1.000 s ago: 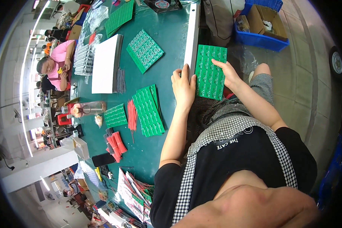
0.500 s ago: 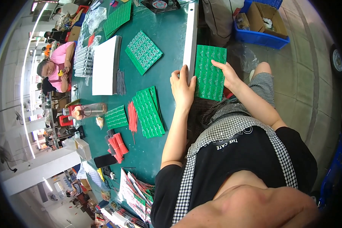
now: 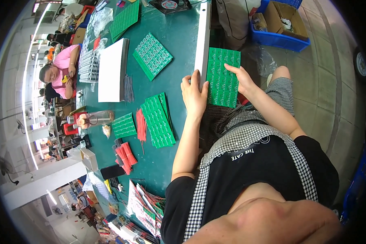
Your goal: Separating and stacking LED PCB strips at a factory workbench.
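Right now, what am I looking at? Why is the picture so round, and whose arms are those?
The picture comes from a camera worn on a person's head, looking down. Its wide lens bends everything into a circle. The arms are that person's own. Both hands hold one flat green circuit board panel at the white edge of the dark green worktable: the left hand grips its left side, the right hand its right side. On the table lie a stack of green boards, bundles of red wires, a white block and another green panel. Another person in a pink shirt sits at the far left.
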`<state>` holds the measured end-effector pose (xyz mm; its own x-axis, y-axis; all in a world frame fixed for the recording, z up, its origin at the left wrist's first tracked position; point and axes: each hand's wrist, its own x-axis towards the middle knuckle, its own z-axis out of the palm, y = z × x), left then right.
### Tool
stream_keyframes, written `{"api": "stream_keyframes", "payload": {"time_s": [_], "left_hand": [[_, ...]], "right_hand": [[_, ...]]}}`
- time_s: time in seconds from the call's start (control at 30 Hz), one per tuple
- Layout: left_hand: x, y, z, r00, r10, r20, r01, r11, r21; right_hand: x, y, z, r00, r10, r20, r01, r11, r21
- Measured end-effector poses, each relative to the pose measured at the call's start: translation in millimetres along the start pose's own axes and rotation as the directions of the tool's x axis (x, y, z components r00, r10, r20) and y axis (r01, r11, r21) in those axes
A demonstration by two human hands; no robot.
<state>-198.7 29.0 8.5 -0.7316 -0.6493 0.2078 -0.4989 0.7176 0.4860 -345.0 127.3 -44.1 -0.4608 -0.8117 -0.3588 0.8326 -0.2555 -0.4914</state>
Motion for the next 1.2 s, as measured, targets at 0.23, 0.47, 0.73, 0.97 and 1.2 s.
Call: {"api": "stream_keyframes", "payload": {"time_s": [0.23,0.47,0.73,0.97,1.2], "left_hand": [[0,-4,5,1.0,0.028,-0.012,-0.028,0.999,-0.027],[1,-9,5,0.999,0.001,0.034,0.002,0.995,-0.103],[2,-2,3,0.996,-0.029,0.085,0.034,0.998,-0.058],[16,-14,7,0.958,0.266,0.11,-0.266,0.964,-0.011],[55,-20,28,0.948,0.316,0.024,-0.312,0.944,-0.112]], "right_hand": [[-1,1,5,0.999,-0.01,-0.033,0.011,1.0,0.026],[-12,-26,32,0.989,0.075,0.129,-0.058,0.99,-0.127],[-6,-36,41,0.995,0.064,0.079,-0.023,0.902,-0.432],[-14,-40,44,0.971,0.224,0.083,-0.223,0.975,-0.026],[-33,-8,44,0.986,0.15,0.075,-0.155,0.986,0.066]]}}
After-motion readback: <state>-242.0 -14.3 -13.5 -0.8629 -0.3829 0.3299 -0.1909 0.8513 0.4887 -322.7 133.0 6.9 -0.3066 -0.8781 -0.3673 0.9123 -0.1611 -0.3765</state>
